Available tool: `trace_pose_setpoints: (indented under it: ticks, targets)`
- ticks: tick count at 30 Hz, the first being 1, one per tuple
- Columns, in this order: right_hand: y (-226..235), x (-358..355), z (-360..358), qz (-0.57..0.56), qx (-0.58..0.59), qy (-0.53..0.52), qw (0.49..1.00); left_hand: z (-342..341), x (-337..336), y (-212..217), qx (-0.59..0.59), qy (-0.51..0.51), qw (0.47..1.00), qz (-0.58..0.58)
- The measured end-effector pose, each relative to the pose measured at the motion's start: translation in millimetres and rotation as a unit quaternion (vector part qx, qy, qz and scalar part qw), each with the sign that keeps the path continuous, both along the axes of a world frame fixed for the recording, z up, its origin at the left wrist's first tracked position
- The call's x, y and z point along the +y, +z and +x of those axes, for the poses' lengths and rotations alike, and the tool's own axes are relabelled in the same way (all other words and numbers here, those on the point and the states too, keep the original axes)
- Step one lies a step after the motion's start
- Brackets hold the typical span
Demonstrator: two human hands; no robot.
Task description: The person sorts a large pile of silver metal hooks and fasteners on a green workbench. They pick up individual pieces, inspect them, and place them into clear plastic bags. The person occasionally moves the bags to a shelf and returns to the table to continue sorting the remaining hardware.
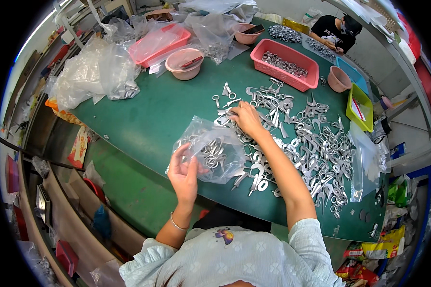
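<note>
My left hand (183, 173) holds the near left side of a clear plastic bag (232, 167), its fingers and thumb curled at the film. Grey metal parts (214, 154), some with rings, show through the bag, which lies near the table's front edge. Just beyond the bag, my right hand (247, 119) reaches to the left edge of a spread-out pile of similar metal parts (316, 148). Its fingers are pinched on a grey metal part (231, 114), mostly hidden by the fingertips. Ring-shaped, hooked and pointed pieces make up the pile.
A pink basket (297, 83) with metal parts stands beyond the pile, near a pink bowl (339, 79) and a green basket (360, 109). Plastic bags (93, 71) crowd the far left of the green table (143, 110). A person (333, 33) sits at the far right.
</note>
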State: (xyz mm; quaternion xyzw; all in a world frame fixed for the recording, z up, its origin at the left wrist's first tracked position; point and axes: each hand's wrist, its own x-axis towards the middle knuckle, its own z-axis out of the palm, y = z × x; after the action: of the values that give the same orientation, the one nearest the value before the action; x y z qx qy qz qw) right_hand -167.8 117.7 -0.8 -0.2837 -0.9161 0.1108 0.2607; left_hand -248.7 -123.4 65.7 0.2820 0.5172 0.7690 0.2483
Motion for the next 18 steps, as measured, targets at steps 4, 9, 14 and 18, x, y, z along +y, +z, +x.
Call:
trace_pose_setpoints:
  ticks: [4,9,14,18]
  targets:
    - [1,11,-1,-0.093,0.07,-0.027,0.993,0,1,0,0.006,-0.007,1.0,0.0]
    - [49,28,55,-0.363,0.26,-0.046,0.894,0,-1,-3,0.006,-0.006,1.0,0.004]
    - [58,16,94,-0.387,0.2,-0.079,0.897,2,1,-2,0.012,-0.007,1.0,-0.005]
    - [102,-46,91,-0.457,0.235,0.028,0.857,3,0,-1,0.002,-0.001,1.0,0.004]
